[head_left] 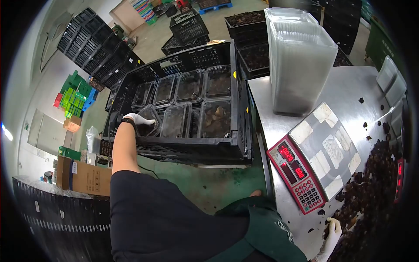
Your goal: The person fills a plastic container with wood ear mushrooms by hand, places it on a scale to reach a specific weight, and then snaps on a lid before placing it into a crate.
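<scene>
My left hand (140, 118), in a white glove with a dark band at the wrist, reaches into a black plastic crate (183, 150). Its fingers are closed on a clear plastic box (148, 129) of dark contents, tilted against its neighbours. Several more lidded clear boxes (174, 120) stand in rows in the crate. At the lower right, my gloved right hand (333, 233) is at the edge of a pile of dark, crinkled pieces (371, 192), like wood ear fungus. Its fingers are curled; what they hold, if anything, I cannot make out.
A red scale (297, 174) with lit digits and a taped metal plate sits on the steel table (262, 94). Behind it rises a tall stack of clear trays (301, 65). Black crates (98, 48), a cardboard box (89, 177) and filled crates (246, 19) stand around.
</scene>
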Demonstrator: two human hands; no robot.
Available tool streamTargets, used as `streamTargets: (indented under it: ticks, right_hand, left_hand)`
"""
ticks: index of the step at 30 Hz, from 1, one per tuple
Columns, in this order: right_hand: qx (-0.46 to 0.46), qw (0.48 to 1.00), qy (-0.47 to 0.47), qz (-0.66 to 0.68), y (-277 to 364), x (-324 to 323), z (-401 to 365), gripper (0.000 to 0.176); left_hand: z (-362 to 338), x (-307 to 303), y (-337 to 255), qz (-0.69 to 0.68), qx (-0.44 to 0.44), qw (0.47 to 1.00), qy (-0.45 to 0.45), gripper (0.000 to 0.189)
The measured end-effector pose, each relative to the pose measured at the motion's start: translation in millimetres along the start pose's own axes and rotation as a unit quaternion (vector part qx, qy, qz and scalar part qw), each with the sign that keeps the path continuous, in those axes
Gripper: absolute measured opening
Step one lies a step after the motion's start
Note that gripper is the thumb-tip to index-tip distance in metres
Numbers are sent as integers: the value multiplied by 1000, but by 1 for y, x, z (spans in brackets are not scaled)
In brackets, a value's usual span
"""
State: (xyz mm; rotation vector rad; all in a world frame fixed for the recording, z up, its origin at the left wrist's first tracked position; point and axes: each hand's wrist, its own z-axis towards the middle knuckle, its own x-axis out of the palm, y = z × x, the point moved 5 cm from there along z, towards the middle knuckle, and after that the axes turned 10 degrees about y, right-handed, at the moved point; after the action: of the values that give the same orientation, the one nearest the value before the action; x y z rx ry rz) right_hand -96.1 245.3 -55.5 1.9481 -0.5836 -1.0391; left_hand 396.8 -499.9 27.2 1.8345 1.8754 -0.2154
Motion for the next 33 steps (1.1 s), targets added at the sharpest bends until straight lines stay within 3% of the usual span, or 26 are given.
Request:
streamTargets:
  ticks: [1, 4, 6, 7, 8, 9, 12, 15, 16, 18, 19, 21, 24, 25, 26, 28, 30, 31, 33]
  right_hand:
    - [-21, 1000, -11, -13, 5, 3, -1, 18]
    - [101, 993, 17, 64, 12, 9, -13, 17]
    - [37, 999, 13, 1, -5, 4, -4, 18]
    - [57, 998, 15, 28, -5, 6, -2, 16]
    - [76, 995, 61, -22, 60, 16, -17, 24]
    - [76, 994, 71, -23, 65, 16, -15, 25]
    - [60, 993, 97, -26, 65, 20, -8, 25]
    - [45, 995, 89, -8, 53, 19, -1, 23]
    - [48, 995, 89, -14, 49, 17, -1, 23]
    - [35, 997, 72, -19, 53, 18, -8, 22]
    - [31, 997, 73, -20, 44, 15, -5, 22]
    - [41, 997, 60, -16, 38, 14, -8, 21]
    - [68, 997, 48, 8, 24, 8, -10, 21]
    - [69, 996, 51, 0, 25, 8, -10, 21]
    - [70, 996, 56, -8, 27, 8, -11, 22]
    - [55, 996, 63, -22, 37, 9, -11, 23]
    - [19, 997, 66, -26, 50, 17, -9, 24]
    - [43, 995, 84, -37, 46, 16, -5, 26]
    - [70, 991, 109, -41, 42, 17, -1, 26]
  left_hand:
    - [5, -3, 1, -11, 10, 1000, -11, 100]
    - [20, -12, -9, -17, 55, 998, -37, 86]
    - [29, -17, -19, -11, 92, 994, -60, 77]
    - [35, -19, -23, -10, 109, 991, -73, 73]
    - [43, -23, -24, -12, 123, 988, -87, 69]
    - [56, -27, -25, -13, 137, 985, -100, 65]
    - [169, -59, -5, 7, 193, 973, -124, 54]
    - [4, -15, 0, -116, 117, 973, -164, 62]
    - [95, -45, 20, -96, 147, 975, -136, 68]
    - [2, -19, 12, -124, 122, 974, -147, 78]
    - [-8, -15, 10, -147, 110, 975, -124, 84]
    - [-16, -11, 11, -195, 82, 974, -80, 98]
    - [37, -36, 26, -119, 90, 980, -134, 117]
    - [13, -28, 18, -100, 82, 984, -122, 128]
    - [-8, -17, 14, -124, 119, 981, -94, 131]
    - [-7, -17, 11, -44, 124, 988, -83, 135]
    - [-15, -11, 13, -89, 118, 987, -56, 138]
    - [-10, -14, 16, -96, 86, 985, -118, 141]
    - [-6, -17, 16, -25, 55, 992, -106, 133]
